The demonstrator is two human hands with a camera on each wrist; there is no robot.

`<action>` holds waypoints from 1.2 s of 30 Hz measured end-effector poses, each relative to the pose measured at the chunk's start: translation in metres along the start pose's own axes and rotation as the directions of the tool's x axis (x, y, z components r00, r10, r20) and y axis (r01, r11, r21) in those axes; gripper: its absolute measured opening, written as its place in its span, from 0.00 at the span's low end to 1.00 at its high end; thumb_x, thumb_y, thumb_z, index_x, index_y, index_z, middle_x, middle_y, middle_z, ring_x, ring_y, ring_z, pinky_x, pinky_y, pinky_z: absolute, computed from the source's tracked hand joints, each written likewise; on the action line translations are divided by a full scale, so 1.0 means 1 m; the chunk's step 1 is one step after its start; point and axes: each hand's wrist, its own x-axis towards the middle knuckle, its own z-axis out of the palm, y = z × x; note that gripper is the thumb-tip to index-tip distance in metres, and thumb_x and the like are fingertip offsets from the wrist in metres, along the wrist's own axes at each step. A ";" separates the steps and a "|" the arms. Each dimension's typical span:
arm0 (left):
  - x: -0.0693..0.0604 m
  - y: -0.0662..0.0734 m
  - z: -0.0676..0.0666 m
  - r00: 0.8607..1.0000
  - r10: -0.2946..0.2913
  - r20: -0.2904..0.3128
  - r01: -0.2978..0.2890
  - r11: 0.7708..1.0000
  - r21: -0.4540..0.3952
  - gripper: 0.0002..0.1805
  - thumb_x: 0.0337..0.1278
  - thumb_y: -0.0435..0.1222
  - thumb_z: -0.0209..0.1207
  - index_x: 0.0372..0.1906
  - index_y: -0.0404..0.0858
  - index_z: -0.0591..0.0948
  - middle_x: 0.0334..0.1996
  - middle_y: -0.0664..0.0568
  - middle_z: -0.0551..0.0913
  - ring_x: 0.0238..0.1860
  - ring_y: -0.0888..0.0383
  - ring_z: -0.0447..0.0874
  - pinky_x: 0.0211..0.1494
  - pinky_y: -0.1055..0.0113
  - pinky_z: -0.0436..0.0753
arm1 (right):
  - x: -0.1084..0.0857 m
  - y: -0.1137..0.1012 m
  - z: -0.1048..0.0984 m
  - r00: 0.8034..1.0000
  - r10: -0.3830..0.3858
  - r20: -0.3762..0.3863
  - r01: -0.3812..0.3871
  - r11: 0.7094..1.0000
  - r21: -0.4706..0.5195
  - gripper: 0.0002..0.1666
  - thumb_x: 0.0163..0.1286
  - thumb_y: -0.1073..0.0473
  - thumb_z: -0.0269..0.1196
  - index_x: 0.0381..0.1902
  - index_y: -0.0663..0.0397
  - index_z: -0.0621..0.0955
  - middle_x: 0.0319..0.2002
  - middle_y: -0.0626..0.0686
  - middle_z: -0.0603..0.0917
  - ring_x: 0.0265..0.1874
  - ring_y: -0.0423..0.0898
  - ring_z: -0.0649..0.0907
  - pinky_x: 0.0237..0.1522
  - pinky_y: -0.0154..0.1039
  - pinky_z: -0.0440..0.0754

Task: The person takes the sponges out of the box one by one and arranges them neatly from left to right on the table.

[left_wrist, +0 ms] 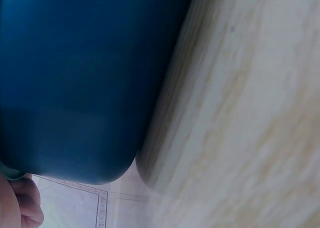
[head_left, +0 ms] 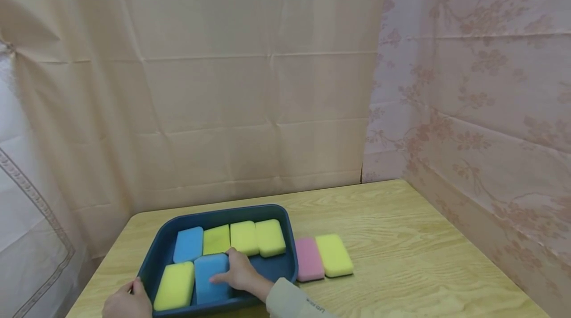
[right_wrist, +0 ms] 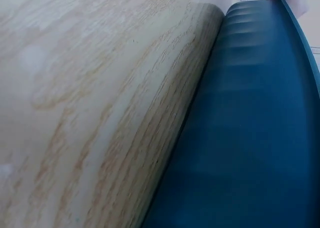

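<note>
A dark blue tray (head_left: 189,220) sits on the table with blue and yellow sponges in it. My left hand (head_left: 128,300) grips its rim at the near left corner; in the left wrist view part of that hand (left_wrist: 29,203) shows beside the tray wall (left_wrist: 75,88). Inside the tray, my right hand (head_left: 243,271) holds the right side of a blue sponge (head_left: 206,286), thumb across its top. To the left of that lies a yellow sponge (head_left: 175,286). Behind them runs a back row with another blue sponge (head_left: 188,243) and several yellow sponges (head_left: 244,237).
Just right of the tray, a pink sponge (head_left: 309,258) and a yellow sponge (head_left: 333,254) lie side by side on the wood-grain table (head_left: 401,248). Beige curtain cloth (head_left: 250,85) hangs behind the table, with flowered cloth (head_left: 486,110) along the right.
</note>
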 end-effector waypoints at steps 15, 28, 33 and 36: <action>0.000 0.000 0.002 1.000 -0.027 -0.013 0.026 0.999 -0.033 0.21 0.64 0.40 0.43 0.47 0.26 0.75 0.44 0.30 0.74 0.47 0.37 0.71 0.50 0.49 0.69 | 0.001 0.008 -0.002 0.985 -0.060 -0.161 0.087 0.983 0.164 0.27 0.64 0.49 0.52 0.52 0.62 0.64 0.33 0.53 0.73 0.32 0.46 0.73 0.33 0.43 0.72; -0.001 0.002 -0.001 1.000 -0.011 0.018 0.011 1.000 -0.003 0.22 0.64 0.41 0.41 0.48 0.27 0.74 0.43 0.29 0.73 0.48 0.36 0.70 0.49 0.49 0.69 | 0.000 0.013 -0.015 0.968 -0.050 -0.246 0.100 0.976 0.195 0.30 0.65 0.37 0.45 0.44 0.59 0.68 0.21 0.50 0.69 0.18 0.43 0.70 0.18 0.37 0.67; -0.002 0.003 -0.001 0.999 -0.033 0.018 0.033 0.999 -0.026 0.21 0.64 0.40 0.42 0.49 0.27 0.74 0.44 0.30 0.73 0.48 0.37 0.69 0.50 0.49 0.68 | -0.001 0.015 -0.019 0.969 -0.034 -0.243 0.085 0.976 0.202 0.34 0.65 0.35 0.45 0.48 0.63 0.68 0.23 0.51 0.70 0.21 0.44 0.71 0.21 0.37 0.68; -0.002 0.003 0.000 0.999 -0.045 0.011 0.045 0.998 -0.034 0.21 0.64 0.40 0.42 0.49 0.26 0.74 0.43 0.30 0.73 0.48 0.37 0.69 0.50 0.49 0.68 | -0.003 0.015 -0.023 0.971 -0.028 -0.238 0.081 0.973 0.217 0.35 0.65 0.36 0.44 0.49 0.64 0.67 0.25 0.51 0.70 0.23 0.44 0.71 0.23 0.38 0.69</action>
